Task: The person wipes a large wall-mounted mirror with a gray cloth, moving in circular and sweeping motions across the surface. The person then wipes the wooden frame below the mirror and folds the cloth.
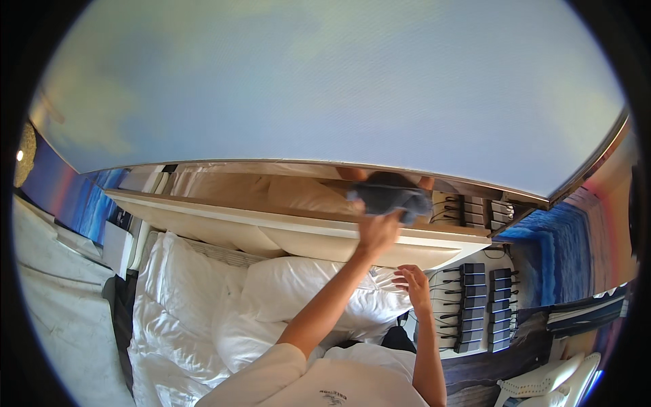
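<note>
My left arm stretches up over the bed. Its hand (pixel 381 232) is closed on a dark grey cloth (pixel 405 201), slightly blurred. The cloth is against or just in front of a glossy, mirror-like strip (pixel 237 183), right above the top ledge of the padded cream headboard (pixel 298 230); whether it touches cannot be made out. Lower and to the right, my right hand (pixel 415 285) is raised in the air with nothing in it, its fingers loosely bent and apart.
A large sky-painted panel (pixel 325 81) overhangs the strip. White pillows (pixel 285 285) and bedding cover the bed below. On the right, two rows of black power adapters (pixel 472 305) with cables sit on a white surface. A white plastic chair (pixel 549 383) stands at lower right.
</note>
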### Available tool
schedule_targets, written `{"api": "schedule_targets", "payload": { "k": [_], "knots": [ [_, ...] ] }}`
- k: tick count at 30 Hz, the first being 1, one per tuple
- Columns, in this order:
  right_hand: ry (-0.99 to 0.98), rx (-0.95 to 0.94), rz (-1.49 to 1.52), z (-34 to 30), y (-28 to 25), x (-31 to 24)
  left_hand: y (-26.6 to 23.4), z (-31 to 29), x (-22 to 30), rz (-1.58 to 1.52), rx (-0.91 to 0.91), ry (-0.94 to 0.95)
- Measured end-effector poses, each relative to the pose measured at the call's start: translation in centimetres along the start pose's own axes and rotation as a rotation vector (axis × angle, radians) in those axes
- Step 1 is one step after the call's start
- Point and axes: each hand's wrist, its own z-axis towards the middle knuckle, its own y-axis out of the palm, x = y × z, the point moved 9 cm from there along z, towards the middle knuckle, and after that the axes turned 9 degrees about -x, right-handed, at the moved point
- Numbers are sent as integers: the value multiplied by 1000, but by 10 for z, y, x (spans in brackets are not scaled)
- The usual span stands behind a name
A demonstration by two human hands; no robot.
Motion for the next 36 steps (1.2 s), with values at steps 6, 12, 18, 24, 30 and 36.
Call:
{"api": "schedule_targets", "payload": {
  "k": [6, 12, 18, 24, 30, 36],
  "knots": [
    [-17, 183, -161, -10, -42, 16, -79, -44, -102, -394, 819, -383],
    [-131, 33, -394, 10, -12, 3, 2, -9, 30, -71, 167, 66],
    [-59, 104, -356, -23, -53, 17, -99, -67, -120, -252, 865, -601],
    [-143, 157, -724, -25, -84, 14, -11, -17, 0, -356, 771, -425],
    [-241, -168, -701, -10, -51, -23, 5, -8, 52, -8, 411, -124],
    [-172, -241, -642, -34, -89, -1, -86, -39, 13, 12, 910, -292]
  ]
}}
